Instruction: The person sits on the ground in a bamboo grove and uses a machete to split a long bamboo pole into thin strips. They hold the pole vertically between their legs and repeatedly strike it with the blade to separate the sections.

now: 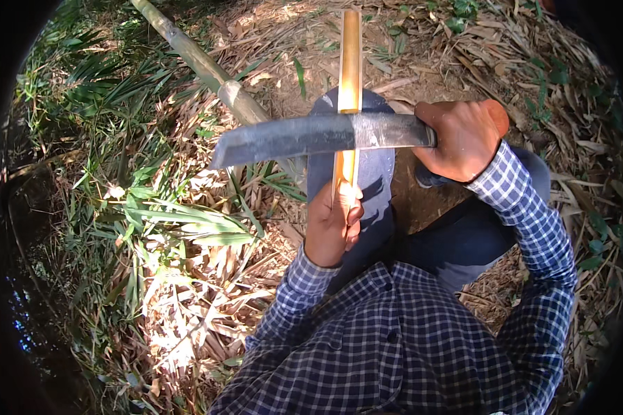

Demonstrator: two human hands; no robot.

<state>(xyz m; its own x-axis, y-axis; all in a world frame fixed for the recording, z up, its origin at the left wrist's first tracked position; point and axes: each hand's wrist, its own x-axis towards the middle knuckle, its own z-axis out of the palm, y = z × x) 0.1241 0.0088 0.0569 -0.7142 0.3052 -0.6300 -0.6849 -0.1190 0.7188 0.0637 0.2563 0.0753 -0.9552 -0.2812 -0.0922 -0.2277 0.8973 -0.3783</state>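
Note:
My left hand (pixel 333 220) is closed around the near end of a split bamboo strip (pixel 350 66), whose pale yellow inner face is turned up. The strip points away from me, over my bent left knee (pixel 318 173). In my right hand (pixel 460 138) is the reddish-brown handle of a machete, its butt showing past the fist. The machete's dark, slightly curved blade (pixel 284 142) lies crosswise over the strip, a little beyond my left hand, and reaches out to the left. Whether the edge touches the bamboo I cannot tell.
A long bamboo pole (pixel 194 59) lies on the ground at the far left, running toward my left knee. Green leafy plants (pixel 180 221) grow at the left. Dry bamboo leaves (pixel 201 318) cover much of the ground, with brown soil beyond the knee.

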